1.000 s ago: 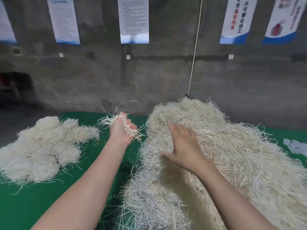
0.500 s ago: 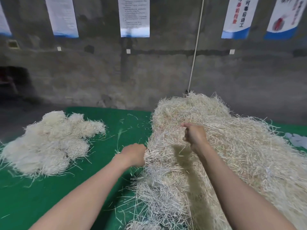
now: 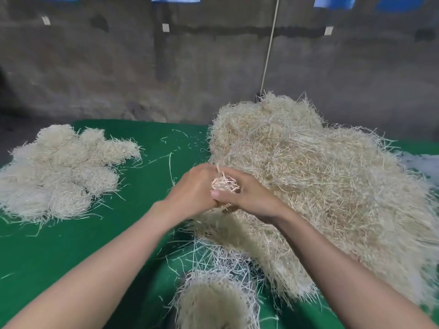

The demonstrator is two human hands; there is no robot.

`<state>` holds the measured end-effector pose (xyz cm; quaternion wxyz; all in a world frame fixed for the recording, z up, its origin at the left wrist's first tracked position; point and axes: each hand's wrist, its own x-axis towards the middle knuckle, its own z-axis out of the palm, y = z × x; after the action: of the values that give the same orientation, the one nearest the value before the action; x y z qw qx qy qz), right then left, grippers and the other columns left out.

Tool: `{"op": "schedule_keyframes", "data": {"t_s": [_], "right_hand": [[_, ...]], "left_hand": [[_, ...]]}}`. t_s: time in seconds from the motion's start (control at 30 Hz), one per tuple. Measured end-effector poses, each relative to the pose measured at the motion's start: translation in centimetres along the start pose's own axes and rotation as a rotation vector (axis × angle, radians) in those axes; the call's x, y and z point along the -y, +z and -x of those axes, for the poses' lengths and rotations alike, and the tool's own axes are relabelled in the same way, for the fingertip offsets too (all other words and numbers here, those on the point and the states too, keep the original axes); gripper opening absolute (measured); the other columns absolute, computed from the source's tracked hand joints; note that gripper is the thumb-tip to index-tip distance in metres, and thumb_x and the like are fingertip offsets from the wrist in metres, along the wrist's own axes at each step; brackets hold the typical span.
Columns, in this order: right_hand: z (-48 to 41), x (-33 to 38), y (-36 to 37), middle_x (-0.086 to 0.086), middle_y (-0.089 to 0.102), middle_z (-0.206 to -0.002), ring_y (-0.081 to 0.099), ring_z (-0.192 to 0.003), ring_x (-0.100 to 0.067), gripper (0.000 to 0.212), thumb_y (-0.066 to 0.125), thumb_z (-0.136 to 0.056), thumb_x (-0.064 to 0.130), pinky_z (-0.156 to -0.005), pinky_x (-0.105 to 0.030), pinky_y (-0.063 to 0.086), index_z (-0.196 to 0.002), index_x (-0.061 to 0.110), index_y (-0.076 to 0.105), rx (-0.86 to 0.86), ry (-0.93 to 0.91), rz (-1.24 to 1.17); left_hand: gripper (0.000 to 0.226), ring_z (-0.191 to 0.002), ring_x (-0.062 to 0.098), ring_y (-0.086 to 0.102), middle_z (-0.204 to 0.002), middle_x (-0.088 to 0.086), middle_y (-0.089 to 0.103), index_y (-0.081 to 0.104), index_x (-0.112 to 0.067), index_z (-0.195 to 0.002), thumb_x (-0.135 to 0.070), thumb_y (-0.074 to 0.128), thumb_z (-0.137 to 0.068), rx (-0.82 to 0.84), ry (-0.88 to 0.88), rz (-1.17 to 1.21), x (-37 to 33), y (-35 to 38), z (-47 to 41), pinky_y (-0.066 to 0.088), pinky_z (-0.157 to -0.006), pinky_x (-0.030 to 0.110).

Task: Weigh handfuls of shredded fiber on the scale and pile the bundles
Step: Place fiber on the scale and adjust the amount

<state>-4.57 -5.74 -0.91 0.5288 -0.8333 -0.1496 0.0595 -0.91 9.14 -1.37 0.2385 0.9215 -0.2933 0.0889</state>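
Both my hands meet in mid-frame, over the near left edge of the big fiber heap (image 3: 320,181). My left hand (image 3: 192,188) shows its back to the camera, fingers curled in round a small handful of fiber (image 3: 224,184). My right hand (image 3: 247,195) cups the same handful from the other side, thumb laid across the front. The handful is pinched between the two hands, short pale strands sticking out the top, and it sits just above the heap. I cannot tell if it still touches the heap.

The heap fills the right half of the green cloth (image 3: 71,245). Well apart on the left lies the pile of bundles (image 3: 59,172), rounded clumps touching each other. A smaller fiber clump (image 3: 213,302) sits at the bottom edge between my forearms, against the foot of the heap. Loose strands (image 3: 171,160) are scattered on the cloth between pile and heap. Behind is a grey concrete wall (image 3: 118,67) with a white cord (image 3: 270,43) running down it.
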Motion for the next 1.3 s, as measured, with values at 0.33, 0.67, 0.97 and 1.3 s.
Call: {"op": "schedule_keyframes", "data": {"t_s": [0.33,0.67,0.97,1.3], "right_hand": [[7.0,-5.0,2.6,-0.008,0.066,-0.097,0.064,-0.064,-0.011,0.032,0.055,-0.087,-0.003,-0.062,-0.023,0.053,-0.119,0.002,0.056,-0.399,0.342,-0.402],[13.0,-8.9,9.4,0.015,0.061,-0.082,0.056,-0.074,-0.001,0.042,0.07,-0.071,-0.011,-0.07,-0.014,0.046,-0.081,0.026,0.054,-0.474,0.127,0.168],[14.9,-10.5,10.7,0.017,0.034,-0.146,0.024,-0.137,-0.004,0.048,0.039,-0.085,0.06,-0.114,-0.035,0.01,-0.128,0.04,0.046,-0.242,0.024,0.401],[14.2,-11.1,11.4,0.015,0.049,-0.127,0.042,-0.124,-0.005,0.055,0.062,-0.082,0.005,-0.111,-0.036,0.031,-0.124,0.034,0.041,-0.346,0.114,0.318]], "left_hand": [[0.031,-0.063,0.002,0.054,-0.091,-0.015,0.06,0.058,-0.035,-0.085,-0.007,0.069,-0.08,0.003,-0.274,0.738,1.5,1.1,8.9,0.044,-0.061,0.021],[0.03,-0.099,-0.004,0.054,-0.105,-0.025,0.058,0.063,-0.046,-0.098,-0.03,0.06,-0.072,0.026,-0.332,0.863,1.6,4.5,14.8,0.042,-0.08,0.018],[0.018,-0.124,0.003,0.038,-0.119,-0.033,0.048,0.071,-0.034,-0.101,-0.023,0.062,-0.091,0.019,-0.182,0.359,2.9,8.7,16.1,0.018,-0.112,0.046],[0.025,-0.106,0.003,0.052,-0.098,-0.031,0.055,0.056,-0.042,-0.083,-0.024,0.073,-0.081,-0.038,-0.398,0.531,1.8,9.8,16.0,0.034,-0.106,0.044]]}}
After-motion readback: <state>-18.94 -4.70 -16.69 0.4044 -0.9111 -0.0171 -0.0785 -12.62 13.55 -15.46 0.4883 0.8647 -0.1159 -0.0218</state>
